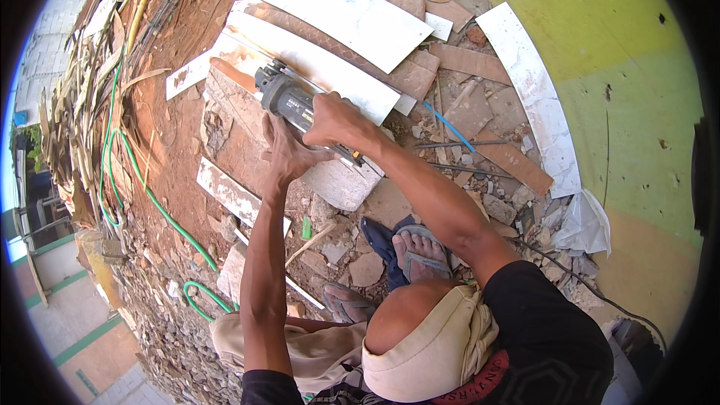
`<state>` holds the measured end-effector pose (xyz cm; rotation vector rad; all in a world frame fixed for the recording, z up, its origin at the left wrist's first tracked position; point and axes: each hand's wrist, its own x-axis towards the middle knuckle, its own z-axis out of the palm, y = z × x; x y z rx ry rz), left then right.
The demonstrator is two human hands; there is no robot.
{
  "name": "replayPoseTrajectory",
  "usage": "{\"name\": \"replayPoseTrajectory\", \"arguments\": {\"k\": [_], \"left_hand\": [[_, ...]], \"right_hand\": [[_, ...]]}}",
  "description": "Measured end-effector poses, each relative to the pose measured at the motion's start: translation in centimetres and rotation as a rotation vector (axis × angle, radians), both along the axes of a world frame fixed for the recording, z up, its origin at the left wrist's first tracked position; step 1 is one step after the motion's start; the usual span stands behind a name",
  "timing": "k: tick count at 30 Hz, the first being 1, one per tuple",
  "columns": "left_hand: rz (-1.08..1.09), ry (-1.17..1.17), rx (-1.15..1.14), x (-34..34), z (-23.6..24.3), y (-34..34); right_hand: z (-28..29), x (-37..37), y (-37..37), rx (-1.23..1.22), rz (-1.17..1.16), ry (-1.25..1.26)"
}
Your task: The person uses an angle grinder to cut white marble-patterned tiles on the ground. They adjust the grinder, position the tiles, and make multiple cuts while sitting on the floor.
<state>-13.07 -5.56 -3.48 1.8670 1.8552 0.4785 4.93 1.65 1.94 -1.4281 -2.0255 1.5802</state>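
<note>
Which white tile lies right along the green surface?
The long strip at far right: its outer edge follows the green surface. The other white tiles lie farther left, some close to the power tool.

Power tool (286, 99) partly hidden by hands (334, 121); shirt (555, 330) cropped.

Upper garment: black shirt (562, 326), short sleeves (269, 388), bearing a curved red band (489, 377) with dark lettering and a grey hexagonal outline (551, 382). Lower garment: beige trousers (420, 361), fabric bunched above the bare knee (405, 319). Footwear: grey thong sandals (426, 261). Left hand (289, 153) and right hand (334, 120): bare.
</note>
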Motion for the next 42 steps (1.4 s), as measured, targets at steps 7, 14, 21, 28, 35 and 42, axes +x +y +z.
{"name": "replayPoseTrajectory", "arguments": {"k": [7, 14, 21, 28, 35, 42], "left_hand": [[-0.031, 0.038, -0.036, -0.1, 0.2, 0.2], [-0.006, 0.104, -0.073, -0.3, -0.2, 0.1], [-0.092, 0.046, -0.018, -0.5, -0.3, 0.3], [-0.091, 0.017, -0.041, 0.0, 0.3, 0.4], [-0.082, 0.038, -0.02, 0.5, 0.4, 0.6], [-0.12, 0.111, 0.065, -0.6, -0.6, 0.3]], "right_hand": [[-0.4, -0.1, -0.1, 0.033, -0.011, -0.012], [0.0, 0.2, -0.4, 0.045, -0.027, -0.044], [0.2, 0.9, -0.6, 0.017, 0.007, -0.051], [0.6, 1.4, -0.8, 0.014, 0.017, -0.061], [-0.1, 2.1, -1.4, 0.06, -0.001, -0.06], [1.2, 2.4, -1.7, 0.002, 0.039, -0.061]]}}
